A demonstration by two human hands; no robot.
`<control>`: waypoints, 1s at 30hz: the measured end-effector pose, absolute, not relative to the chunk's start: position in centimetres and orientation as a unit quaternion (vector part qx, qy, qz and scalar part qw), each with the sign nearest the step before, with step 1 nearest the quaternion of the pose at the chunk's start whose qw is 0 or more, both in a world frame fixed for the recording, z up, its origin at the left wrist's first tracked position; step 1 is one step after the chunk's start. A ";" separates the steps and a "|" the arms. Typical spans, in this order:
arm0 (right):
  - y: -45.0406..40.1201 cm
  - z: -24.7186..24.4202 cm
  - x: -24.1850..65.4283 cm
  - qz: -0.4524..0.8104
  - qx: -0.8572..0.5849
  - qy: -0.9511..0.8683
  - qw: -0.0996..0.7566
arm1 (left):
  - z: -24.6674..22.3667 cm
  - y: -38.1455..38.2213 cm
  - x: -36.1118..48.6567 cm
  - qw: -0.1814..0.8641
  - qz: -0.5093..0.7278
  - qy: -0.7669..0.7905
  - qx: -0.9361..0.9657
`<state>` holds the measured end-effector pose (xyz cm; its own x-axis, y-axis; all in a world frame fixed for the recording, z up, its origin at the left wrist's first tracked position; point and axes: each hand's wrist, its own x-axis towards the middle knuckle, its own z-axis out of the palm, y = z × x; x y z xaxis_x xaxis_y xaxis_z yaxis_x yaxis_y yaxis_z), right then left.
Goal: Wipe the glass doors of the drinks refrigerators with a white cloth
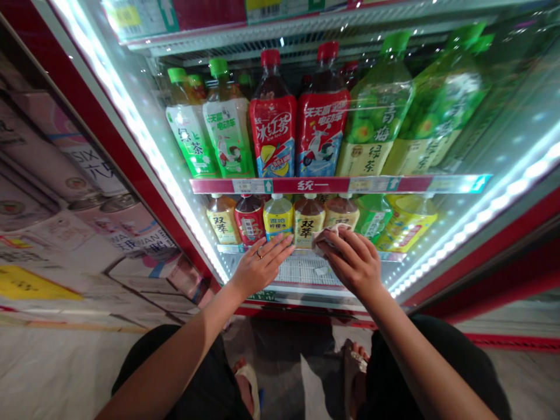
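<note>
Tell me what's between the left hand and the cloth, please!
In the head view, a cream-labelled bottle shows between the left hand and the cloth, set back behind both, with the shelf edge below it.

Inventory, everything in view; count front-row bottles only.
fridge: one, red frame, ahead
light strips: two, white, sides
shelf strips: three, magenta and pale, front
left bottles: two, white and green, upper shelf
middle bottles: two, red and blue, upper shelf
right bottles: two, green, upper shelf
lower bottles: seven, mixed colours, lower shelf
cartons: several, pink and white, left
sign: one, yellow, left
floor: one, grey, below
cloth: one, pale, right hand
ring: one, colour unclear, left hand
sandals: two, pale, below
legs: two, black clothed, below
left hand: one, before lower bottles
right hand: one, around cloth
</note>
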<state>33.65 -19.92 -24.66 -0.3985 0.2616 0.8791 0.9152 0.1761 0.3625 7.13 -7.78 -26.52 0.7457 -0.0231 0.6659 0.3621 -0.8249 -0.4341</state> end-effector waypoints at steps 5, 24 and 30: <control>-19.9 -25.2 33.8 -0.478 -0.433 -0.684 0.340 | -26.5 -7.8 7.1 0.284 -0.348 -0.096 -0.888; -20.0 -25.1 33.7 -0.484 -0.437 -0.682 0.332 | -26.5 -7.8 7.0 0.289 -0.345 -0.101 -0.887; -20.0 -25.0 33.8 -0.491 -0.442 -0.659 0.359 | -26.6 -7.8 7.0 0.295 -0.340 -0.104 -0.887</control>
